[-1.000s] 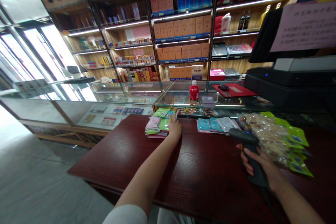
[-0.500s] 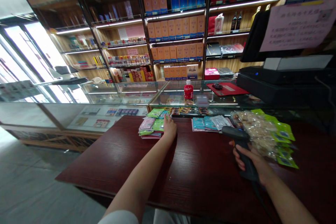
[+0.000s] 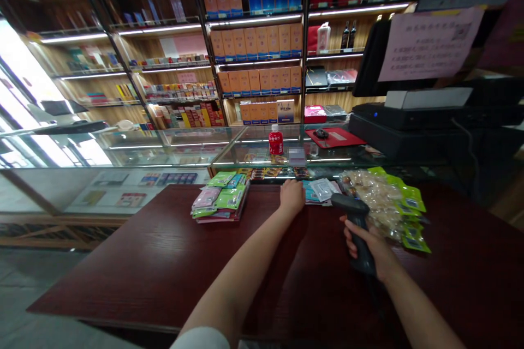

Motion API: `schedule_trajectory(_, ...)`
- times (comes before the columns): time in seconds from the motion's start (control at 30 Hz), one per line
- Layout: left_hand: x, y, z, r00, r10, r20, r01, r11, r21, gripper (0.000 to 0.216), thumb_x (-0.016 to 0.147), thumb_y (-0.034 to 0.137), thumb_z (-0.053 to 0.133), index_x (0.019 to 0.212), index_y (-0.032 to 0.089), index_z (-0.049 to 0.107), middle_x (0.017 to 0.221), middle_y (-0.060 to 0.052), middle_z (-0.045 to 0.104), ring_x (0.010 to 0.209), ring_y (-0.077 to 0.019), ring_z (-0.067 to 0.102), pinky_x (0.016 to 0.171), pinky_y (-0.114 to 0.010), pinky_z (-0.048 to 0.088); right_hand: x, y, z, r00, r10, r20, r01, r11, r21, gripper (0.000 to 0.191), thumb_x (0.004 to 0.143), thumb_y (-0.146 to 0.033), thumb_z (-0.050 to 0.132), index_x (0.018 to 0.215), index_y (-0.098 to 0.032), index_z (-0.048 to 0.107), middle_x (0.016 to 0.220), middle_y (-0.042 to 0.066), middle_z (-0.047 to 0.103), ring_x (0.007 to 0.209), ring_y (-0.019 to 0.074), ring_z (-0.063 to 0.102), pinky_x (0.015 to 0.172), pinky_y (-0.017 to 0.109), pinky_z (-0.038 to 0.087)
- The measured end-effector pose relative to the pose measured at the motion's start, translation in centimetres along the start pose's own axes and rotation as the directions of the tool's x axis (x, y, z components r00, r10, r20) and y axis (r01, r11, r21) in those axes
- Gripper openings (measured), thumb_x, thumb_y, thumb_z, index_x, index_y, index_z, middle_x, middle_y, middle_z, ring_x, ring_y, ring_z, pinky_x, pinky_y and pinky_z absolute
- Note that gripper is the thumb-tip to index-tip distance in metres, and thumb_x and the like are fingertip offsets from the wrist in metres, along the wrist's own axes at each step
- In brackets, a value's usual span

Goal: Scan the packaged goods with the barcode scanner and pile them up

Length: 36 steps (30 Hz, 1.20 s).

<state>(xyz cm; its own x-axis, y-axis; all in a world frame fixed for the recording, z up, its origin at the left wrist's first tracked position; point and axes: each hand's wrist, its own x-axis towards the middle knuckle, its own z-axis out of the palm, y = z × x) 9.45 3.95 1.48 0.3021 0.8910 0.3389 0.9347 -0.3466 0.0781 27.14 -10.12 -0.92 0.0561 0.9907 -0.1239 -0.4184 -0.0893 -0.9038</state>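
Your left hand (image 3: 292, 196) lies on thin teal-silver foil packets (image 3: 321, 190) at the dark red wooden table's (image 3: 164, 262) far edge; can't tell if it's pinching. Your right hand (image 3: 374, 251) grips the black handheld scanner (image 3: 352, 208). Risk: slick packets slide, so you'd lift 2 at once.

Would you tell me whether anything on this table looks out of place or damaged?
Nothing stands out: the packet stack is slightly fanned but intact, the snack bags lie heaped beside the scanner, and nothing looks spilled.
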Motion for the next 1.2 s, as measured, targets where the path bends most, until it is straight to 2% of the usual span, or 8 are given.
schedule_trajectory(0.1, 1.5, 2.9, 1.1, 0.991, -0.135, 0.003, 0.135, 0.987, -0.09, 0.038, 0.09, 0.046, 0.045, 0.101, 0.015, 0.064, 0.106, -0.013, 0.064, 0.105, -0.0262, 0.055, 0.088, -0.035, 0.043, 0.2, -0.1, -0.1, 1.0, -0.007, -0.016, 0.007, 1.0, 0.021, 0.045, 0.064, -0.042, 0.083, 0.094, -0.019, 0.059, 0.054, -0.007, 0.054, 0.037, 0.0068, 0.046, 0.032, 0.017, 0.035)
schedule_trajectory(0.2, 2.3, 5.1, 2.2, 0.955, -0.296, 0.022, 0.297, 0.946, -0.128, 0.064, 0.076, 0.068, 0.054, 0.109, 0.013, 0.06, 0.114, -0.017, 0.06, 0.111, -0.0314, 0.051, 0.09, -0.039, 0.042, 0.2, -0.2, -0.1, 1.0, -0.004, -0.02, 0.005, 0.999, 0.032, 0.045, 0.064, -0.042, 0.083, 0.094, -0.019, 0.059, 0.054, -0.008, 0.054, 0.037, 0.0068, 0.045, 0.032, 0.018, 0.036)
schedule_trajectory(0.3, 2.6, 5.8, 2.9, 0.926, -0.376, 0.044, 0.378, 0.917, -0.126, 0.075, 0.066, 0.074, 0.06, 0.112, 0.014, 0.058, 0.12, -0.018, 0.055, 0.115, -0.033, 0.048, 0.094, -0.04, 0.04, 0.2, -0.4, 0.1, 1.0, -0.016, -0.014, 0.017, 0.999, 0.029, 0.044, 0.065, -0.042, 0.082, 0.093, -0.02, 0.059, 0.054, -0.008, 0.054, 0.036, 0.0068, 0.045, 0.032, 0.018, 0.036)
schedule_trajectory(0.7, 1.8, 0.4, 1.4, 0.889, -0.42, 0.181, 0.452, 0.869, -0.203, 0.053, 0.062, 0.047, 0.079, 0.101, 0.016, 0.062, 0.111, -0.017, 0.065, 0.106, -0.0305, 0.06, 0.082, -0.033, 0.045, 0.2, -0.4, 0.2, 0.999, -0.03, -0.021, 0.031, 0.999, 0.021, 0.047, 0.062, -0.044, 0.082, 0.094, -0.02, 0.059, 0.054, -0.007, 0.054, 0.036, 0.0077, 0.045, 0.032, 0.019, 0.035)
schedule_trajectory(0.83, 0.8, -1.6, 1.5, 0.892, -0.411, 0.187, 0.451, 0.824, -0.342, 0.031, 0.06, 0.029, 0.082, 0.08, 0.018, 0.061, 0.092, -0.01, 0.07, 0.089, -0.0241, 0.065, 0.071, -0.027, 0.044, 0.0, -0.3, 0.3, 0.999, -0.036, -0.001, 0.036, 0.999, 0.022, 0.045, 0.063, -0.043, 0.082, 0.093, -0.019, 0.059, 0.054, -0.007, 0.054, 0.036, 0.0073, 0.045, 0.032, 0.018, 0.035)
schedule_trajectory(0.93, -0.1, -2.6, 1.7, 0.903, -0.402, 0.154, 0.424, 0.768, -0.481, 0.026, 0.06, 0.018, 0.078, 0.061, 0.018, 0.052, 0.068, -0.002, 0.063, 0.072, -0.0173, 0.062, 0.064, -0.024, 0.042, -0.1, -0.4, 0.4, 1.0, -0.027, 0.014, 0.027, 1.0, 0.014, 0.044, 0.063, -0.042, 0.082, 0.093, -0.019, 0.058, 0.053, -0.007, 0.055, 0.036, 0.0074, 0.045, 0.032, 0.018, 0.036)
schedule_trajectory(1.03, -1.2, -3.0, 2.2, 0.909, -0.412, 0.061, 0.34, 0.651, -0.679, 0.028, 0.063, 0.013, 0.073, 0.059, 0.018, 0.045, 0.059, 0.004, 0.054, 0.062, -0.0121, 0.056, 0.059, -0.021, 0.041, -0.1, -0.3, 0.4, 1.0, -0.007, 0.021, 0.007, 1.0, -0.001, 0.046, 0.063, -0.041, 0.082, 0.094, -0.019, 0.058, 0.053, -0.007, 0.055, 0.036, 0.0077, 0.046, 0.032, 0.019, 0.036)
schedule_trajectory(1.2, -4.1, -3.4, 3.5, 0.885, -0.459, 0.075, 0.168, 0.163, -0.972, 0.022, 0.068, 0.024, 0.068, 0.073, 0.019, 0.047, 0.063, 0.004, 0.057, 0.054, -0.0112, 0.057, 0.05, -0.021, 0.046, -0.3, -0.1, 0.6, 0.998, -0.02, 0.058, 0.023, 0.998, -0.055, 0.05, 0.064, -0.044, 0.081, 0.099, -0.019, 0.057, 0.054, -0.007, 0.056, 0.036, 0.0079, 0.047, 0.032, 0.019, 0.037)
